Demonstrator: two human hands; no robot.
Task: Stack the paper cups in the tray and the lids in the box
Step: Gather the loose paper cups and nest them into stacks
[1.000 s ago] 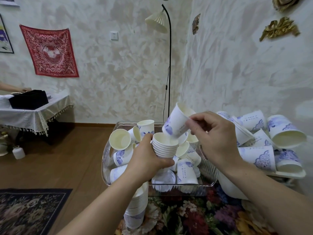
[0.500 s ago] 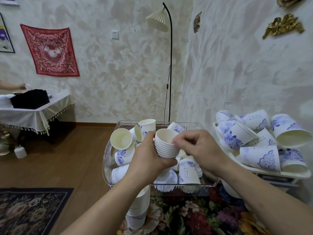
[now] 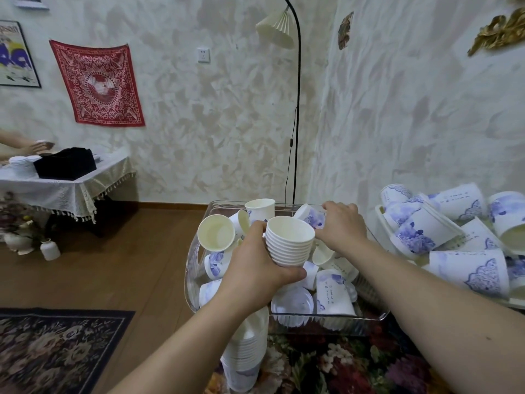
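Observation:
My left hand (image 3: 257, 265) grips a tall stack of nested white paper cups (image 3: 289, 241); the stack runs down past my wrist toward the table. It hangs over a clear plastic box (image 3: 196, 251) holding several loose blue-patterned cups and a clear lid (image 3: 292, 304). My right hand (image 3: 341, 227) reaches to the box's far side and closes its fingers round a lying cup (image 3: 311, 216). A white tray (image 3: 382, 223) at the right carries several more tumbled cups (image 3: 468, 268).
The box and tray sit on a flowered tablecloth (image 3: 326, 362). A floor lamp (image 3: 295, 109) stands behind the box. At the far left another person's hands (image 3: 31, 146) work at a cloth-covered table (image 3: 65, 186). A dark rug (image 3: 56, 345) lies on the wood floor.
My right hand dropped the cup it held onto the top of the stack, then reached to the far side of the box and took hold of another cup. The left hand kept the stack.

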